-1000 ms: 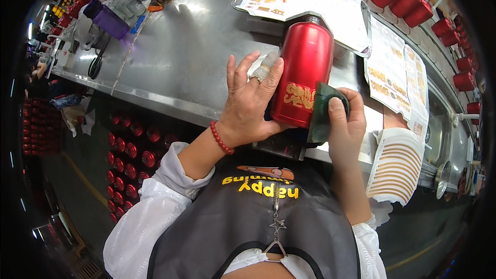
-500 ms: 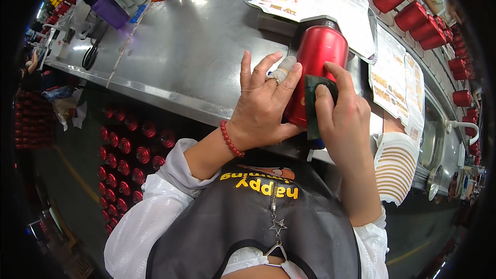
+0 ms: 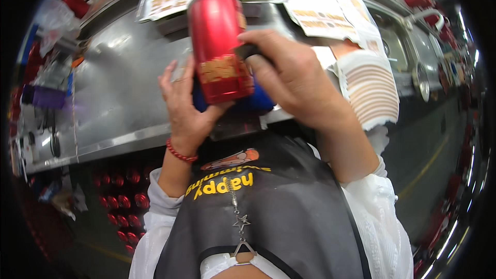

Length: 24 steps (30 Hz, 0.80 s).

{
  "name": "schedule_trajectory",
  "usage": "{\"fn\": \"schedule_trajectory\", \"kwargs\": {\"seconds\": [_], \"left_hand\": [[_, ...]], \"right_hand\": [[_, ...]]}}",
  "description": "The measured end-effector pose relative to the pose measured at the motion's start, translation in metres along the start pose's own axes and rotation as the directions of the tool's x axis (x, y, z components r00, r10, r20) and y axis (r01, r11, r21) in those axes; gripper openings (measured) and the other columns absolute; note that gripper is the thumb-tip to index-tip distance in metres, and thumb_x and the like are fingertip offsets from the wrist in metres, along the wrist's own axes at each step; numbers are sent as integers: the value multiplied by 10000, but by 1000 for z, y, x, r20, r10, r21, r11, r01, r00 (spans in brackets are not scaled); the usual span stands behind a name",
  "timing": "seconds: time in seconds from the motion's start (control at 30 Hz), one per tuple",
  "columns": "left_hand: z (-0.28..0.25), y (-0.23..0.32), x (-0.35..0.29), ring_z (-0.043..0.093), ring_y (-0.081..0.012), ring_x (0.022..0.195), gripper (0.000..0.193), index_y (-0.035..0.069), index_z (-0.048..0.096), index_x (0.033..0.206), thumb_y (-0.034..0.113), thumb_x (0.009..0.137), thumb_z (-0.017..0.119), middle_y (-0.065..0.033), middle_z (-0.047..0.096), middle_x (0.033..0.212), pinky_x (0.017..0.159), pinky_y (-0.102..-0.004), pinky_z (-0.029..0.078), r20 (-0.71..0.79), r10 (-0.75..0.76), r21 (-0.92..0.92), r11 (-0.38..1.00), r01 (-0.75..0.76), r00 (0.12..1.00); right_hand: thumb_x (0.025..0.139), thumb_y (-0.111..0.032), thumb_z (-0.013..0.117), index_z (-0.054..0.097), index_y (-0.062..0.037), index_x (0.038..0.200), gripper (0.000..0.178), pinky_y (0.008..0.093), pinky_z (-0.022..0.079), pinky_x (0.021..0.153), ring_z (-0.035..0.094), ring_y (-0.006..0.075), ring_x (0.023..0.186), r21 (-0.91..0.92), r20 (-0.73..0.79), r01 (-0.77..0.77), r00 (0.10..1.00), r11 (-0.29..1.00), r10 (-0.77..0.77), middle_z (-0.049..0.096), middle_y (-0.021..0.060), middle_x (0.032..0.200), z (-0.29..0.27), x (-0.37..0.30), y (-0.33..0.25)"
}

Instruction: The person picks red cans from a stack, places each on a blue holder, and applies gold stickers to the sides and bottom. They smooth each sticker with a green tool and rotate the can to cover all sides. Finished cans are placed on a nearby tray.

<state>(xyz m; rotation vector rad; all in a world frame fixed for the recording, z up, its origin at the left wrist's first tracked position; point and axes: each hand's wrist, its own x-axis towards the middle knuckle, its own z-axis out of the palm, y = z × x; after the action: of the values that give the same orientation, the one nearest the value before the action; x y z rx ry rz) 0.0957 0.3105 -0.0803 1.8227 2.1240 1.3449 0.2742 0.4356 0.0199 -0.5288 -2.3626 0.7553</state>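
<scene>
A red metal bottle (image 3: pixel 216 33) with a gold decal near its lower end lies tilted over a blue support (image 3: pixel 263 102). My left hand (image 3: pixel 188 90) is around the bottle's left side and lower end, its thumb by the base and its fingers along the side. A wrapped fingertip shows faintly on it, blurred. At the bottle's right side, my right hand (image 3: pixel 289 72) pinches a flat dark scraper (image 3: pixel 248 50) against or close beside the decal. Motion blur hides the exact contact.
White decal sheets (image 3: pixel 325 10) lie behind the bottle on the metal table (image 3: pixel 124 82). A stack of white, brown-edged sheets (image 3: pixel 372 88) stands at the right, near a sink (image 3: pixel 392 36). A purple bottle (image 3: pixel 46 97) is at the far left; red bottles (image 3: pixel 119 201) stand below the table.
The view has swung right, so the bottle and hands appear further left. The bottle has turned, bringing the gold decal into sight. My right hand with the scraper has shifted to the bottle's right edge.
</scene>
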Motion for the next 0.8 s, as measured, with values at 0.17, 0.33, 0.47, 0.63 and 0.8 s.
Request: {"fn": "schedule_trajectory", "kwargs": {"seconds": [0.17,0.33,0.47,0.63,0.8], "left_hand": [[9,-9,-6,293,-407,1413,856,26,513,1432,619,843,700,-228,461,1487,1176,-502,176,117,-13,-25,1000,16,993],[12,-13,-10,320,-414,1395,852,20,512,1432,652,876,641,-245,448,1495,1177,-499,171,96,-22,-36,999,26,995],[14,-14,-14,351,-399,1382,863,10,515,1424,679,887,605,-229,484,1467,1172,-505,184,67,-38,-29,999,40,997],[15,-11,-12,385,-379,1384,802,8,540,1395,649,916,588,-213,516,1438,1169,-489,195,33,8,-1,1000,-8,999],[14,-16,-15,379,-366,1404,715,6,564,1368,592,958,571,-187,519,1455,1173,-470,191,78,-30,-18,999,31,997]], "right_hand": [[808,177,464,645,-11,1219,487,376,459,1077,564,330,1270,-388,-30,9,999,922,-22,572,156,1408,-112,-68,115],[805,43,603,611,-50,1285,489,383,390,1120,470,324,1335,-486,239,-399,795,777,557,533,129,1421,-164,-112,186],[775,-132,750,621,-56,1198,449,379,426,1021,513,297,1151,-573,338,-285,772,768,538,583,109,1150,-173,-101,206],[838,-135,728,667,-37,1021,216,366,431,964,527,269,1093,-496,338,-347,767,796,545,589,71,1056,-173,-96,214],[903,-91,678,638,-17,910,85,325,406,956,524,233,1062,-297,171,-353,894,887,413,560,47,990,-173,-110,227]]}}
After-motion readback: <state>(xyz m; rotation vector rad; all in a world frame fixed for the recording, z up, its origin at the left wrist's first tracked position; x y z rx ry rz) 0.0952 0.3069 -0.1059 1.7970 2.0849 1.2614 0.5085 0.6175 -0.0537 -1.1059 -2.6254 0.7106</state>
